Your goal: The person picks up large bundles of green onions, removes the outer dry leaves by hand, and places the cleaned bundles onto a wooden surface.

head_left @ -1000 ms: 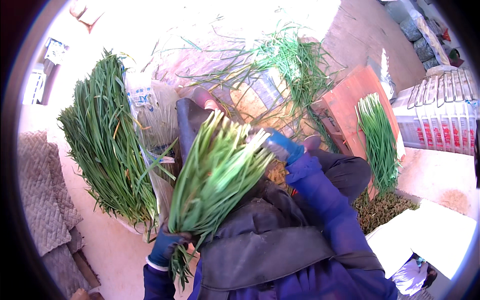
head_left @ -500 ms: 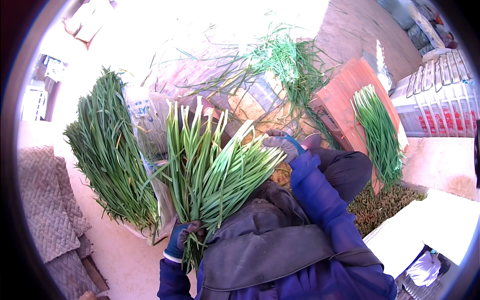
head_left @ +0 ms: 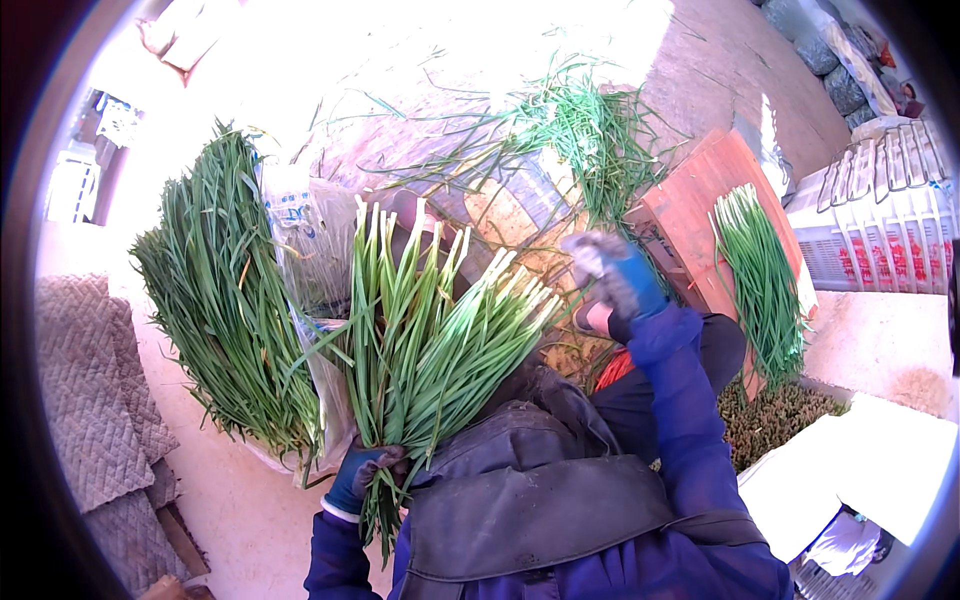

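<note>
My left hand [head_left: 368, 474], in a blue and grey work glove, is closed round the leafy lower end of a bunch of garlic chives [head_left: 455, 355]. The bunch fans across my lap, its pale cut ends pointing up and away. Beyond those ends, to the right, is my gloved right hand [head_left: 615, 275], apart from the stems. Motion smears its fingers, so their pose is unclear. At the left a big heap of chives [head_left: 225, 300] leans against a clear plastic bag [head_left: 312, 235].
A neat chive bundle [head_left: 762, 285] rests on a reddish board [head_left: 695, 195] at the right, with a white crate [head_left: 870, 235] beyond it. Loose green leaves [head_left: 590, 130] are strewn ahead. Quilted mats [head_left: 95, 400] lie at the left; an orange-red strand [head_left: 613, 370] shows beside my leg.
My right hand has left the pale stem ends and moved up and to the right. The orange-red strand has come into sight. My left hand keeps its hold on the bunch.
</note>
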A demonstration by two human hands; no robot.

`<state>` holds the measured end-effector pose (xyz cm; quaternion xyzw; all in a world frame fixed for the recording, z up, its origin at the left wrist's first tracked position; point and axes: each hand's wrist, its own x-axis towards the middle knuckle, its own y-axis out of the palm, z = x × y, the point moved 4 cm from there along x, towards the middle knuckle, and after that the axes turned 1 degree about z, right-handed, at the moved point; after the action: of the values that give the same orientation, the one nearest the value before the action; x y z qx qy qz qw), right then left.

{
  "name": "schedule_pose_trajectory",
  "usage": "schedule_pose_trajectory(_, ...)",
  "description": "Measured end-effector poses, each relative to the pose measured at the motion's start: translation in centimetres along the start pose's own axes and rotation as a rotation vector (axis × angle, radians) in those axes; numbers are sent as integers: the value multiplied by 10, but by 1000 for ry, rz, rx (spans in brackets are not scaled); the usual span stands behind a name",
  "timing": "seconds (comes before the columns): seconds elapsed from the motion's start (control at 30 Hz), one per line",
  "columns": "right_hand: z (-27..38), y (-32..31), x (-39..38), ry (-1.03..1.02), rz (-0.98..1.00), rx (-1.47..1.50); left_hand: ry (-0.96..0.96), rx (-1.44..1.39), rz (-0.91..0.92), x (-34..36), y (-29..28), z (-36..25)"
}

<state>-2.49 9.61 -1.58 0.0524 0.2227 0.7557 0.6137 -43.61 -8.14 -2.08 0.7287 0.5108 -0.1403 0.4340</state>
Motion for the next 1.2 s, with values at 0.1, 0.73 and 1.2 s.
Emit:
schedule_pose_trajectory(0.1, -73, 47, 18, 332, 36, -67, 3, -54, -7, 4, -5, 5)
schedule_pose_trajectory(0.73, -90, 84, 63, 280, 142, 71, -115, 169, -103, 7, -5, -18)
schedule_pose_trajectory(1.2, -34, 93, 97, 248, 160, -55, -182, 130, -114, 9, -41, 6)
